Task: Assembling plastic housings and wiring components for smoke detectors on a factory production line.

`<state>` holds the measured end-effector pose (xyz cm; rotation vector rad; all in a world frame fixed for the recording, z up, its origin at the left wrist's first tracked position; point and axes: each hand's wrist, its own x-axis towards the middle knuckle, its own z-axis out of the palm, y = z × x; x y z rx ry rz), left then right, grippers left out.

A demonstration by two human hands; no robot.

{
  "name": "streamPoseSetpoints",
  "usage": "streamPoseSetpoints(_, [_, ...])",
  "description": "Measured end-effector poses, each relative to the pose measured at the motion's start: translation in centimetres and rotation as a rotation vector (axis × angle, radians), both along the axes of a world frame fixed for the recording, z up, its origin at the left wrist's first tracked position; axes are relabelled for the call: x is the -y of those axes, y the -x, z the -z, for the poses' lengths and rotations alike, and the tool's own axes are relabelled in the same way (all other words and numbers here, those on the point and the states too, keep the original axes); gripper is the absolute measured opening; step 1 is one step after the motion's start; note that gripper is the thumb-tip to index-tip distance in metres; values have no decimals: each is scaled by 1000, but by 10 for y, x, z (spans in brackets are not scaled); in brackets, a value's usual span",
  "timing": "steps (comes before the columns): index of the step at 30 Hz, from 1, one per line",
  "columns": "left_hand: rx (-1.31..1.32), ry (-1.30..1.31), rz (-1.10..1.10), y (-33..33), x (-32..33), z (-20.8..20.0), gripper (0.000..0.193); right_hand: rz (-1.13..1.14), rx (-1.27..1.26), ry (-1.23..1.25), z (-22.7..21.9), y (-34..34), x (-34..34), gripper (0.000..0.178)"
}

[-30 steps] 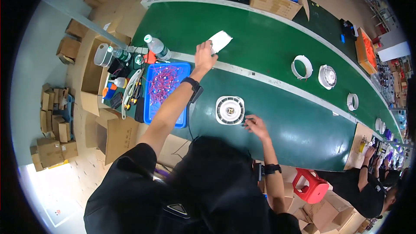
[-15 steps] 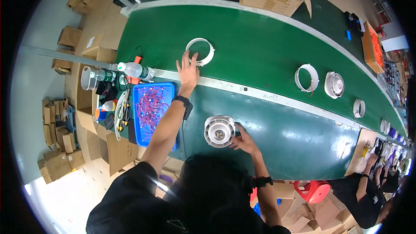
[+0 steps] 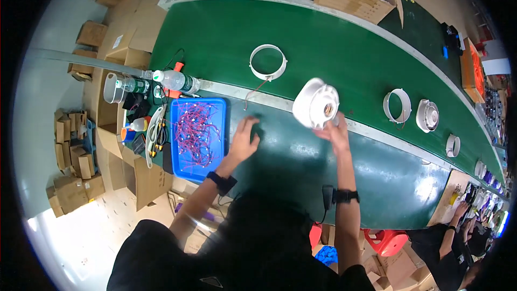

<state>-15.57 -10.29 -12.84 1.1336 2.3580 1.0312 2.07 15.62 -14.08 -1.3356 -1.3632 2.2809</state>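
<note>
My right hand (image 3: pixel 335 133) is closed around the lower edge of a white round fan unit (image 3: pixel 316 99). The unit is held tilted above the pale rail between the green belt and the bench, with a copper-coloured centre showing. Over the bench, beside the blue tray, my left hand (image 3: pixel 244 141) is empty with its fingers apart. Beyond it, a white plastic ring (image 3: pixel 283 66) lies on the green belt. A thin red wire (image 3: pixel 251 94) runs from this ring across the rail towards my left hand.
A blue tray (image 3: pixel 176 168) of pink-red wires sits left, near plastic bottles (image 3: pixel 175 81) and tools. Another white ring (image 3: pixel 386 108), a fan unit (image 3: pixel 428 116) and a smaller ring (image 3: pixel 453 145) stand along the belt rightward. A co-worker's arm (image 3: pixel 451 231) shows far right.
My right hand has lifted the fan unit off the bench and carried it forward and right. My left hand has left the ring and drawn back over the bench.
</note>
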Motion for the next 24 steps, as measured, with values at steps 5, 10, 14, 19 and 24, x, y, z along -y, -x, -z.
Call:
streamPoseSetpoints(5, [-68, 134, 188, -32, 33, 13, 43, 246, 74, -117, 5, 53, -31, 54])
streamPoseSetpoints(10, [-82, 98, 238, -34, 44, 15, 45, 229, -4, -171, 21, 48, -28, 43])
streamPoseSetpoints(14, [3, 126, 226, -22, 42, 19, 44, -32, 94, -149, 30, -12, 1, 42])
streamPoseSetpoints(19, [173, 189, 139, -6, 33, 40, 34, -238, 119, -50, 43, -133, 40, 35])
streamPoseSetpoints(24, [246, 149, 97, -9, 24, 61, 19, -44, 329, -92, 46, -246, 66, 36])
